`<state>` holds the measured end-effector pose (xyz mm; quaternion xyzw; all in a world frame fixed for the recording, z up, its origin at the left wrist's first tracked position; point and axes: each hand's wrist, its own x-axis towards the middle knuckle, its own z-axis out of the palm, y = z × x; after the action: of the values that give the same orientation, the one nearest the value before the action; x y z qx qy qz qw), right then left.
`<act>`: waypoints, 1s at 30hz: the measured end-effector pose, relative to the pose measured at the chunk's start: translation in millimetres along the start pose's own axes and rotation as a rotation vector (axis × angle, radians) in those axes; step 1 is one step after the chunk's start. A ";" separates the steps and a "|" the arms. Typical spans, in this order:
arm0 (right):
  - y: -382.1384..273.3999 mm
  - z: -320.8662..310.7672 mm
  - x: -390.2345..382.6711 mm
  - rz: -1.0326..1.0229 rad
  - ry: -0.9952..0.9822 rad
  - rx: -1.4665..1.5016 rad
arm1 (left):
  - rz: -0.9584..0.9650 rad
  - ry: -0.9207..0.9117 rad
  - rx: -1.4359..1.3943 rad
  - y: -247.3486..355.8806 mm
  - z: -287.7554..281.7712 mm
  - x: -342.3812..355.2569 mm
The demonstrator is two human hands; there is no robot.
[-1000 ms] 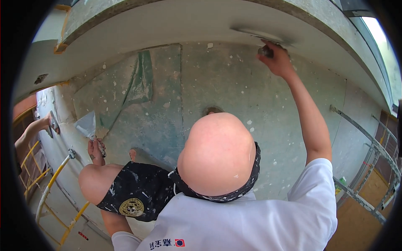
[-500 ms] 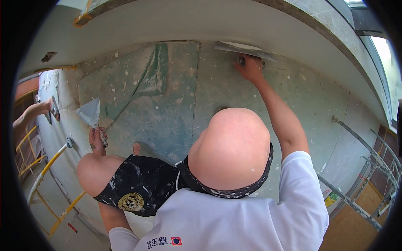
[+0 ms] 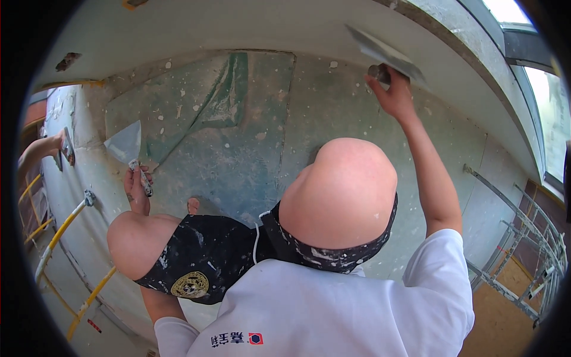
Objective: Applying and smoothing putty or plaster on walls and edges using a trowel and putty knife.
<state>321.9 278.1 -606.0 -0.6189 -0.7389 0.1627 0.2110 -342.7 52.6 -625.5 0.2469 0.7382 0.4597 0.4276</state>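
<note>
Head view: right hand point(image 3: 394, 95) raised, closed round the handle of a plastering trowel point(image 3: 383, 49) laid flat against the white ceiling point(image 3: 238, 27). Left hand point(image 3: 135, 185) grips a putty knife point(image 3: 126, 146) by its handle. Both blades look thin, stiff and light; best held by the handles.

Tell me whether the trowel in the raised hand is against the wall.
Against it: the trowel blade lies flat on the pale wall, gripped by the right hand.
</note>
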 end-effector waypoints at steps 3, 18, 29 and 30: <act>-16.8 44.8 -8.0 -0.051 -0.136 -0.062 | -0.020 0.002 -0.039 -3.5 -2.6 -1.2; -37.0 133.8 52.3 0.096 -0.352 -0.133 | -0.015 -0.057 -0.169 -12.3 -3.3 -1.7; -218.3 14.9 57.7 -0.321 -0.478 0.195 | -0.069 -0.551 -0.349 10.3 40.7 -5.5; -238.7 20.1 63.1 -0.360 -0.402 0.307 | -0.072 -0.596 -0.355 14.2 42.2 -4.9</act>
<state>100.5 297.4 -496.5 -0.3946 -0.8303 0.3517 0.1769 -304.4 75.0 -619.8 0.2659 0.4977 0.4732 0.6765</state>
